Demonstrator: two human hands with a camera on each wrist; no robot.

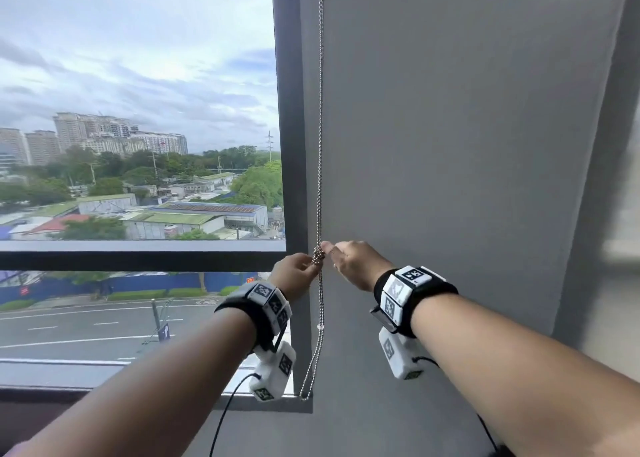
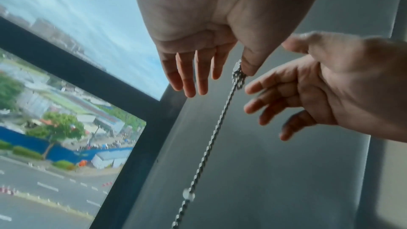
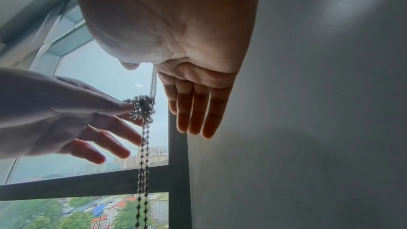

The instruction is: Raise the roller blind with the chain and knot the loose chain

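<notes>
A metal bead chain (image 1: 320, 144) hangs straight down along the dark window frame beside the grey wall. It is bunched into a knot (image 1: 318, 256) at hand height. My left hand (image 1: 299, 271) pinches the knot (image 2: 239, 74) between thumb and forefinger, its other fingers straight. My right hand (image 1: 349, 262) is just right of the chain with its fingers relaxed and apart (image 2: 286, 93); its thumb is beside the chain above the knot. Below the knot a loose loop (image 1: 316, 352) dangles to the sill. The knot (image 3: 142, 106) also shows in the right wrist view. The blind itself is out of view; the glass is uncovered.
The dark vertical window frame (image 1: 291, 144) stands just left of the chain, with a horizontal bar (image 1: 138, 260) behind my left hand. A plain grey wall (image 1: 450, 144) fills the right side. The window sill (image 1: 104, 370) runs below my left forearm.
</notes>
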